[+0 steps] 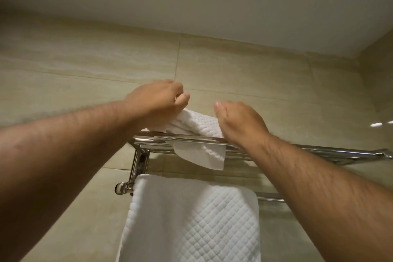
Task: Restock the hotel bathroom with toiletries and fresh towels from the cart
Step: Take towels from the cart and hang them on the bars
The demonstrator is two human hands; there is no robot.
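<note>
On one rack (297, 148), two hands (156, 100) (239, 122) at upper towel (197, 120); lower towel (191, 219) hangs

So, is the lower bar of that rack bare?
No, a hanging towel drapes over the lower bar, below the folded towel the left hand grips on the top shelf.

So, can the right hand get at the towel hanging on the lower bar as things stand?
Probably yes. The hanging towel drapes in the open below the top shelf, with nothing in front of it. The right hand rests on the upper towel and would only need to come down.
</note>
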